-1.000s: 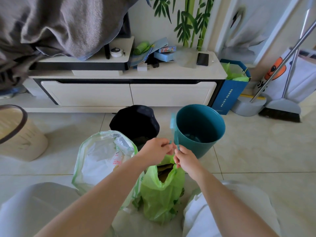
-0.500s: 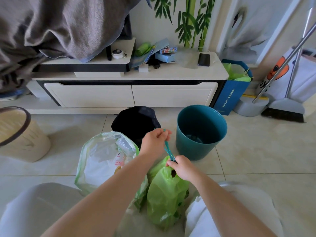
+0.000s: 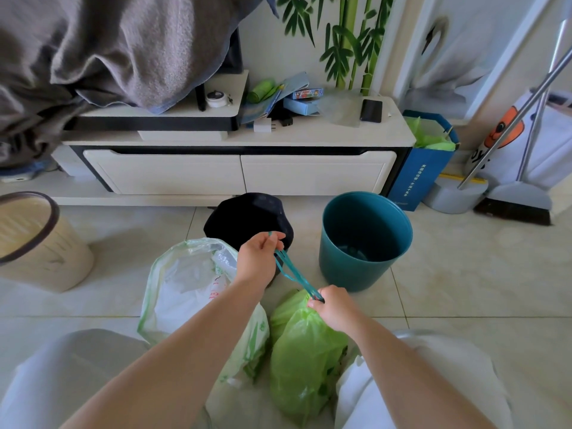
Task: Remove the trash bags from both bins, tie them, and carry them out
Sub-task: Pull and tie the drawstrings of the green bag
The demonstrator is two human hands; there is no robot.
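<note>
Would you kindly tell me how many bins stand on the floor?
3: cream bin far left, black bin centre, teal bin right of it. None seems hidden.

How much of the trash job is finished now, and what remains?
Done: the teal bin and the beige bin show no bag. In hand: left hand and right hand pull the drawstring of the green bag. Left: the white bag lies open; nothing carried out.

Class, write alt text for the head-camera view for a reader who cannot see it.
A person's left hand and right hand pull the teal drawstring of a green plastic trash bag taut on the tiled floor. Beside it sits an open, pale translucent trash bag; behind stand an empty teal plastic bin and a cream bin.
</note>
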